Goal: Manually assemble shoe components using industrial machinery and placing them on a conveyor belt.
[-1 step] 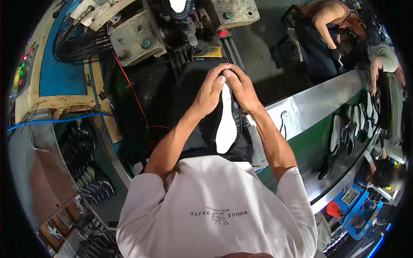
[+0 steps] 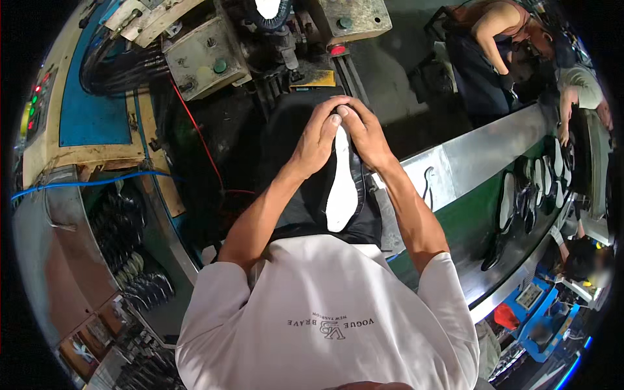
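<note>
A black shoe (image 2: 359, 185) lies bottom up over my dark-clad lap, with its white sole board (image 2: 342, 195) facing me. Its broad end points toward my body. My left hand (image 2: 314, 142) wraps the far, narrower end from the left, thumb pressed near the tip of the board. From the other side my right hand (image 2: 366, 135) grips the same end, its thumb beside the left one. The fingers of both hands meet over the far tip and hide it.
Ahead stands a machine with grey control boxes (image 2: 207, 58) and a red button (image 2: 337, 50). On my right runs a metal-edged green conveyor (image 2: 416, 250) bearing several shoes (image 2: 507, 201). Racked dark shoes (image 2: 146, 289) are at left. Co-workers (image 2: 487, 58) work at far right.
</note>
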Motion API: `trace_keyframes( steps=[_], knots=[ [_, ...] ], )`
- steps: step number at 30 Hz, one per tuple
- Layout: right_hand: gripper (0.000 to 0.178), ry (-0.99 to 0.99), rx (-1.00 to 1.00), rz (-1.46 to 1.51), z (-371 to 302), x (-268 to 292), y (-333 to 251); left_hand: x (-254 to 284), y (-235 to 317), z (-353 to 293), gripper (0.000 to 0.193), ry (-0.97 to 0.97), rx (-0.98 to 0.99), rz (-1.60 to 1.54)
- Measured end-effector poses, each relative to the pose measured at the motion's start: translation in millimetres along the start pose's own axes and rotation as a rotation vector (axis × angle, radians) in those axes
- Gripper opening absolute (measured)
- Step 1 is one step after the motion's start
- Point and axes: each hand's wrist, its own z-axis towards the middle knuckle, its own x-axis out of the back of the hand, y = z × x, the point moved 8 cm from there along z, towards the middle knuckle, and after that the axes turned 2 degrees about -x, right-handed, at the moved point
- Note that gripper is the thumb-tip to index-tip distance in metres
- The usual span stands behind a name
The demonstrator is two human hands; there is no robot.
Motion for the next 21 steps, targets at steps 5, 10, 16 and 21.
trace_keyframes(
  steps=[5,10,16,21],
  knots=[
    [0.042,-0.033,0.012,0.059,-1,-1,3,4,7,4,0.039,-0.091,-0.057,0.041],
    [0.042,0.026,-0.016,0.122,2,0,20,0,-9,1,0.046,-0.072,0.087,-0.031],
    [0.045,0.003,-0.062,0.183,5,-3,35,-4,-23,-17,0.063,-0.111,0.099,0.029],
    [0.047,-0.020,-0.048,0.147,8,-4,33,2,-10,-17,0.068,-0.058,0.019,0.070]
  ],
)
